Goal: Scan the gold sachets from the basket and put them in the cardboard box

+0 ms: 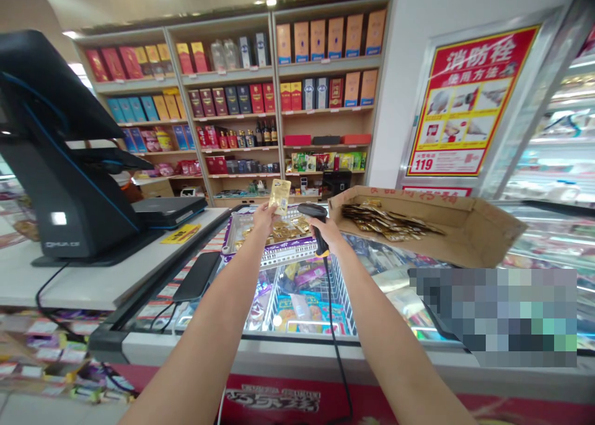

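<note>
Between the fingers of my left hand (264, 219) is a small gold packet (279, 196), held upright with a pale label patch on it. My right hand (328, 232) is wrapped round the grip of a black barcode scanner (313, 212), whose head points left toward the packet. A cable hangs down from the scanner's grip. Below both hands sits a purple-and-white basket (231, 234) with more gold packets (283, 229) in it. To the right, an open cardboard box (469, 230) holds a pile of similar gold-brown packets (385, 219).
The basket and box rest on a glass-topped freezer (311, 341) with bagged goods inside. A black phone-like slab (199, 277) lies at left, near a checkout terminal (69, 165) on a white counter (93, 285). Shelves of boxed goods (242, 100) stand behind. A blurred-out patch covers the right front.
</note>
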`<state>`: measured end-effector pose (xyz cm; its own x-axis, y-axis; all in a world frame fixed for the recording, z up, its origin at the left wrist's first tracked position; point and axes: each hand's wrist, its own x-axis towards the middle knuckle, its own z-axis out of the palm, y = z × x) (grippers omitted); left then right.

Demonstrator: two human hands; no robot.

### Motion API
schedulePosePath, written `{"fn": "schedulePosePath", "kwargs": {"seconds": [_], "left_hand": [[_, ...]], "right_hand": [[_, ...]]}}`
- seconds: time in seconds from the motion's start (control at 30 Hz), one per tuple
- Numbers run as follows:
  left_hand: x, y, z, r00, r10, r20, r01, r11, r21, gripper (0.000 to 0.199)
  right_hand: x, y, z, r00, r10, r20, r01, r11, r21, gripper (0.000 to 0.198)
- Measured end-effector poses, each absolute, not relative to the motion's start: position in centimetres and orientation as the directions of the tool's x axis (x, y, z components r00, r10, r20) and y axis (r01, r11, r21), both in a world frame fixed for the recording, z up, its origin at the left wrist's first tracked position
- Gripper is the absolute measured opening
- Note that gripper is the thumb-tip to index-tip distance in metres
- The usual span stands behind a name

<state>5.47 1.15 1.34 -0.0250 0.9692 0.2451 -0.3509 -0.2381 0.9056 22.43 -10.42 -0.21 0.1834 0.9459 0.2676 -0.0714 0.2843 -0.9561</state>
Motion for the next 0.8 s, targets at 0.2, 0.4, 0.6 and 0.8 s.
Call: {"fn": "schedulePosePath", "kwargs": {"seconds": [0.2, 0.4, 0.6, 0.8], "left_hand": [[5.9, 1.0, 1.0, 0.008, 0.963, 0.268, -0.239, -0.259, 0.936, 0.030], [5.8, 0.7, 1.1, 0.067, 0.945, 0.320, -0.095, -0.313, 0.945, 0.028], [5.7, 0.5, 1.2, 0.053, 0.945, 0.323, -0.112, -0.316, 0.942, 0.030], [5.7, 0.3, 1.2, 0.045, 0.939, 0.340, -0.167, -0.328, 0.930, 0.028]], "right_hand": [[22.7, -10.0, -0.8, 0.116, 0.941, 0.319, -0.002, 0.321, -0.947, 0.028], [23.1, -9.9, -0.9, 0.062, 0.937, 0.343, 0.106, 0.336, -0.936, 0.029], [23.2, -10.1, -0.7, 0.031, 0.943, 0.331, 0.140, 0.323, -0.936, 0.029], [23.0, -11.0, 0.0, 0.026, 0.943, 0.333, 0.174, 0.324, -0.930, 0.031]]}}
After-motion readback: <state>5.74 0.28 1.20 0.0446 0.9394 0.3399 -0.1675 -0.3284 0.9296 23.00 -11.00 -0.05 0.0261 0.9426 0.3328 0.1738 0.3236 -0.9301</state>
